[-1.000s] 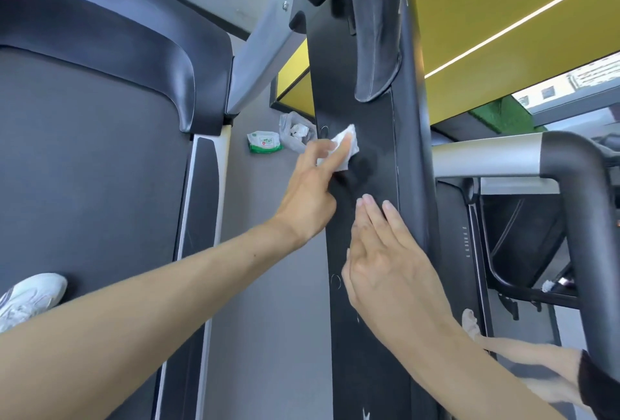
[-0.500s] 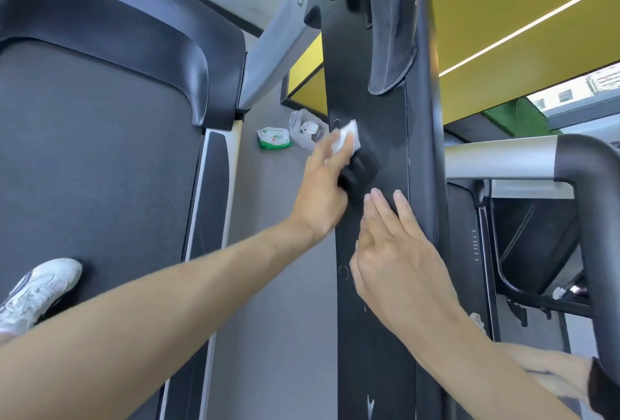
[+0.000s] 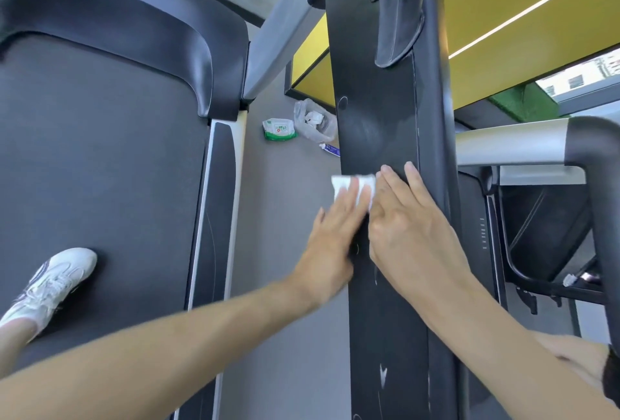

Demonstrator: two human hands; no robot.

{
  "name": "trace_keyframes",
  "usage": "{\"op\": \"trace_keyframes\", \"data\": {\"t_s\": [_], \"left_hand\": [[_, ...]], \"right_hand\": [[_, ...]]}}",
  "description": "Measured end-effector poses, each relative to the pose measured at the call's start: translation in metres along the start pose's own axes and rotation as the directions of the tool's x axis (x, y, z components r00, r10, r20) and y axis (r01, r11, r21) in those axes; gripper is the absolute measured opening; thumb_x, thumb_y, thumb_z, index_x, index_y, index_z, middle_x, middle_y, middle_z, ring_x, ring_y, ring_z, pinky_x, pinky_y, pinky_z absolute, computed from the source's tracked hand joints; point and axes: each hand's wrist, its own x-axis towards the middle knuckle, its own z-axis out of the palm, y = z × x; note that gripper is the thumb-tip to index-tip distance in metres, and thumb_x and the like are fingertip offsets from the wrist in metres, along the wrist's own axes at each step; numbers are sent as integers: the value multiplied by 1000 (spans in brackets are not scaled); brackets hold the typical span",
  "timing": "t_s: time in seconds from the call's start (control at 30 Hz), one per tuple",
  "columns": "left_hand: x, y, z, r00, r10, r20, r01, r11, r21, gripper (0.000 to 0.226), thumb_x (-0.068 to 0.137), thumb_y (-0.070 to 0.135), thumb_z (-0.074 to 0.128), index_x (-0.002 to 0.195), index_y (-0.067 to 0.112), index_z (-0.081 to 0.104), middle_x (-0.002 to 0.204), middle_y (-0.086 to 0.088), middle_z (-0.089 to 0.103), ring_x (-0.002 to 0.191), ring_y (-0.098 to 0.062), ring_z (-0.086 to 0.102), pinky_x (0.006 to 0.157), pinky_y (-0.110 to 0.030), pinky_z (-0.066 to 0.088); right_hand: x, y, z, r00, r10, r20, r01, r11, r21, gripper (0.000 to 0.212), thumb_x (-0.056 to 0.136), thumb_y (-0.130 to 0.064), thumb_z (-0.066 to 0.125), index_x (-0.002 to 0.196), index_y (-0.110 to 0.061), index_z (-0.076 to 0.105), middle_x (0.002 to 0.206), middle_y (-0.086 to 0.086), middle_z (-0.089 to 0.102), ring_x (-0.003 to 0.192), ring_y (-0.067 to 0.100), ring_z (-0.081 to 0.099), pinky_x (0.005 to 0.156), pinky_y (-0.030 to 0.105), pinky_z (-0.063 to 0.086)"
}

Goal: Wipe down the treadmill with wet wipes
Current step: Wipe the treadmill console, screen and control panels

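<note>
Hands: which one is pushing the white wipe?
The left hand, its straight fingers pressing the wipe on the black post; the right hand lies bare beside it.

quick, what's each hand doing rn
left hand: open, straight fingers pressing the white wipe on the black upright
right hand: open, flat on the upright, holding nothing

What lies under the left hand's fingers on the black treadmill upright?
A white wet wipe, pressed flat against the upright by the left hand. Its top edge and strips between the fingers show; the rest is covered, so its full extent cannot be told.
</note>
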Motion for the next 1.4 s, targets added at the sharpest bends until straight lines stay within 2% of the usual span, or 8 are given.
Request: {"op": "trace_keyframes", "data": {"t_s": [0.1,0.27,0.37,0.53,0.7,0.93,1.17,1.4], "left_hand": [[-18,0,-7,991,45,128,-57,995,87,108,61,-23,23,135,41,-23,149,25,-22,141,2,-22,118,-42,-11],[42,19,-43,995,-88,53,86,995,43,107,64,-21,25,150,34,-5,158,15,-15,145,-4,-12,116,-46,-10],[17,21,-32,994,-16,109,9,998,70,106,65,-21,26,148,36,-9,153,22,-16,145,-3,-14,117,-44,-9],[-3,14,-21,985,73,159,-83,995,56,96,75,-15,32,141,42,-10,153,21,-17,143,1,-15,116,-41,-11],[55,35,-47,999,-45,30,43,998,53,107,65,-22,27,151,35,-2,159,11,-12,145,-2,-10,117,-40,-10],[-9,22,-18,983,99,154,-119,985,125,107,64,-24,24,143,40,-11,154,20,-18,144,-1,-15,117,-42,-10],[64,54,-46,999,23,-27,-21,998,58,108,63,-21,27,151,31,-4,159,11,-12,146,-7,-9,117,-48,-5],[32,37,-35,995,65,73,-75,987,144,114,63,-25,26,142,47,-11,154,24,-18,143,1,-15,112,-52,-15]], "right_hand": [[-1,1,2,1000,15,-11,-15,1000,-1,33,74,4,41,91,14,67,105,34,64,109,41,60,105,51,40],[-2,2,-2,999,46,-12,-46,999,-24,32,79,1,43,96,14,66,110,31,63,113,38,59,105,46,42],[-15,3,-10,998,59,-24,-59,998,3,32,74,-1,56,100,15,65,113,30,63,114,38,58,108,45,34],[-39,8,-18,999,39,-9,-39,999,-8,47,87,-13,38,122,14,55,133,26,52,130,34,46,112,44,26],[-37,4,-11,992,112,-57,-106,988,109,47,89,-12,30,115,11,61,131,22,56,130,31,47,113,45,26],[-41,2,-5,963,201,-181,-153,956,249,43,84,1,37,119,12,58,127,20,59,128,30,49,115,41,25],[-43,3,-2,967,210,-142,-165,947,277,51,78,8,34,125,15,51,133,22,52,134,31,38,118,43,18],[-42,1,1,955,244,-171,-182,932,314,50,83,2,25,118,14,58,120,19,61,127,29,45,116,44,23]]}}
